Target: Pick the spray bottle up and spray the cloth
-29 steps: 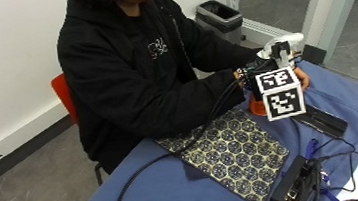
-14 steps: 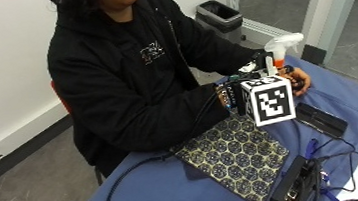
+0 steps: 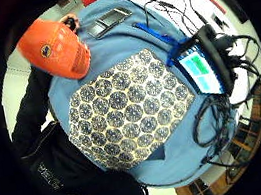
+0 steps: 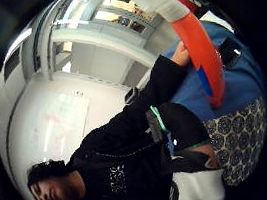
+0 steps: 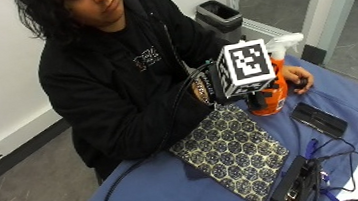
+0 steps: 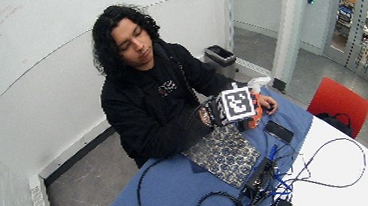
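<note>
An orange spray bottle (image 5: 269, 98) with a white sprayer head stands upright on the blue table, past the far corner of the patterned cloth (image 5: 234, 150). My gloved right hand (image 5: 213, 94) hovers over the cloth's far end, right beside the bottle on the person's side; the cube hides whether it touches the bottle. The bare left hand (image 5: 295, 75) rests behind the bottle. In the little finger side palm view the cloth (image 3: 128, 110) lies flat below, the bottle (image 3: 56, 49) off to one side. The bottle (image 4: 206, 50) runs close along the edge of the thumb side palm view.
A dark phone (image 5: 318, 119) lies on the blue table (image 5: 156, 198) just beyond the bottle. A black device with a lit screen (image 3: 201, 64) and tangled cables sits past the cloth's other edge. A bin (image 5: 222, 18) stands behind the person; a red chair (image 6: 337, 104) beyond the table.
The outside camera has shifted. My gloved hand has risen and drawn back from the bottle toward the person. The bottle stays beside the bare hand.
</note>
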`<state>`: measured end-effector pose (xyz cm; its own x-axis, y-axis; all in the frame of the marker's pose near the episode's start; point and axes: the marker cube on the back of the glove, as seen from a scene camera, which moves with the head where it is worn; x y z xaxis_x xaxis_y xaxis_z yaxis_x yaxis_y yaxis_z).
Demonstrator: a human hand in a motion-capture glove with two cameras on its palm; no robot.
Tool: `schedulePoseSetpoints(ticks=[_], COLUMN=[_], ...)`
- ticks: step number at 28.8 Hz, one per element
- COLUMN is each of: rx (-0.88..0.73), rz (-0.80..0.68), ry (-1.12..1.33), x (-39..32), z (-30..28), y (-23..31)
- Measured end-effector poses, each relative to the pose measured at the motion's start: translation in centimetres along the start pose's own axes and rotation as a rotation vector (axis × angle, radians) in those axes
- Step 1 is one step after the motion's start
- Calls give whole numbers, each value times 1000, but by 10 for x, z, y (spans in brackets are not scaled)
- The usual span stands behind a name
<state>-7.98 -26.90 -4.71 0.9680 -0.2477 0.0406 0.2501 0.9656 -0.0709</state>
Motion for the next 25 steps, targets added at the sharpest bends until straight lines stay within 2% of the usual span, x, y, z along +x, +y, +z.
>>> schedulePoseSetpoints(ticks=[14, 25], rx=[3, 33], rz=[168, 189], ry=[386, 447], x=[-13, -12], z=[-6, -11], y=[17, 20])
